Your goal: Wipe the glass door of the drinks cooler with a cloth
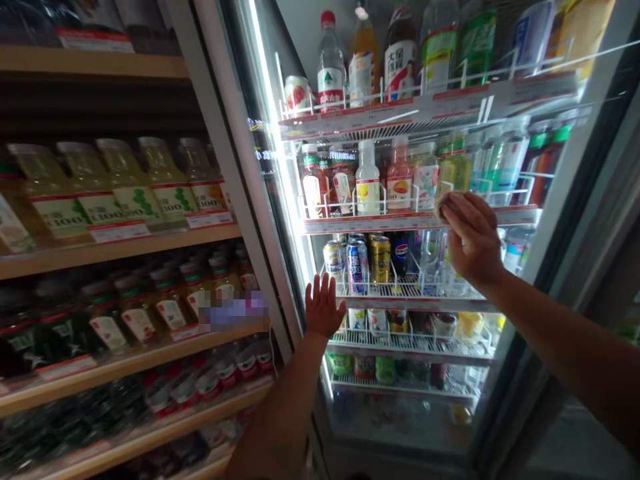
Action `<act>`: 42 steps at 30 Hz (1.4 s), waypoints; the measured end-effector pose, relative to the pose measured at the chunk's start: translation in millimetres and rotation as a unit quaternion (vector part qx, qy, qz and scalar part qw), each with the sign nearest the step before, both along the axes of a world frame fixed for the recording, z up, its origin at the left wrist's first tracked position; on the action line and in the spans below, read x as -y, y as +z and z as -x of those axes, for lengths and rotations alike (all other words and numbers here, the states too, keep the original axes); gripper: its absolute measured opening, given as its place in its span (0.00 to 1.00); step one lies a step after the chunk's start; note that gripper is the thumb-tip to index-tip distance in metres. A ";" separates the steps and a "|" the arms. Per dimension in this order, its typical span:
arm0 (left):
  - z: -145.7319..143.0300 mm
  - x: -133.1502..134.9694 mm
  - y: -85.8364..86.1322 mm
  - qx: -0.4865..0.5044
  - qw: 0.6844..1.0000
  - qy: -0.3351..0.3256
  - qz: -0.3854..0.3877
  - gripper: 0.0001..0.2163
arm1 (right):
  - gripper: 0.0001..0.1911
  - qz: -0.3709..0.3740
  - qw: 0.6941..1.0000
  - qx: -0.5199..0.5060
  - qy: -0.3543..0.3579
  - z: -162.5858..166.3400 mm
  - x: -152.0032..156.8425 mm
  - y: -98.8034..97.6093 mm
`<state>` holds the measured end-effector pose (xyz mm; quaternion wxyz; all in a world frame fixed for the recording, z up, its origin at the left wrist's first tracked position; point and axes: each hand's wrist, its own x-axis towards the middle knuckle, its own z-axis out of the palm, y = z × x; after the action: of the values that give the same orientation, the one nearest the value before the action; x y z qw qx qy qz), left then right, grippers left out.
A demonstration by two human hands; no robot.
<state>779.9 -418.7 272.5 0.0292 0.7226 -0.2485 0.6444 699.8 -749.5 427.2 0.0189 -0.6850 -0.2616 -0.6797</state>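
My left hand (324,307) is open, fingers spread, flat against the left edge of the lit drinks fridge, level with the can shelf (400,291). My right hand (473,237) is closed, fingers bunched at the front rail of the second shelf (400,220), pressing something pale that I cannot make out. A greenish bottle (453,170) stands just above that hand. Cans (357,263) sit between my two hands.
The fridge holds several wire shelves of bottles and cans; its open door frame (575,220) runs down the right. To the left, wooden shelves (120,250) carry rows of bottled drinks with price tags. A pillar (235,173) separates them from the fridge.
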 end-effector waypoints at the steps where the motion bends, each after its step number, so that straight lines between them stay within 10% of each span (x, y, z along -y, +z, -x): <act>1: -0.3 -0.1 -0.2 -0.002 1.000 0.000 -0.001 0.33 | 0.37 0.016 1.000 0.000 0.000 1.9 2.8 -2.8; 5: -2.3 -0.6 -2.3 -0.005 1.000 0.000 0.004 0.33 | 0.36 0.290 0.953 -0.087 -0.017 7.3 20.1 -11.5; 11: -4.2 -0.5 -4.8 -0.012 1.000 0.000 0.007 0.34 | 0.33 0.012 0.999 0.020 -0.040 6.7 47.1 -6.2; 16: -5.2 -0.6 -4.1 -0.009 1.000 0.000 0.009 0.34 | 0.34 0.281 0.953 -0.111 -0.004 15.2 56.1 -30.0; 22: -5.7 -0.2 -4.5 -0.005 1.000 0.016 0.007 0.33 | 0.36 -0.020 0.999 0.007 -0.048 19.7 83.9 -21.9; 28: -5.9 -0.1 -4.8 -0.003 1.000 0.015 0.007 0.33 | 0.36 0.263 0.957 -0.112 -0.045 26.7 91.6 -48.0; 33: -6.4 0.0 -5.4 -0.004 1.000 0.015 0.008 0.33 | 0.36 0.003 0.999 -0.009 -0.044 23.2 102.7 -37.8; 39: -5.4 0.5 -5.7 -0.005 1.000 0.012 0.013 0.33 | 0.36 0.244 0.961 -0.118 -0.051 31.5 105.7 -68.4; 42: -5.1 0.6 -5.6 -0.003 1.000 0.014 0.014 0.33 | 0.38 0.117 0.988 -0.076 -0.069 35.2 114.9 -70.1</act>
<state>785.0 -419.2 266.9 0.0312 0.7276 -0.2297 0.6456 664.6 -864.4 357.1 -0.0888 -0.7489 -0.2892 -0.5895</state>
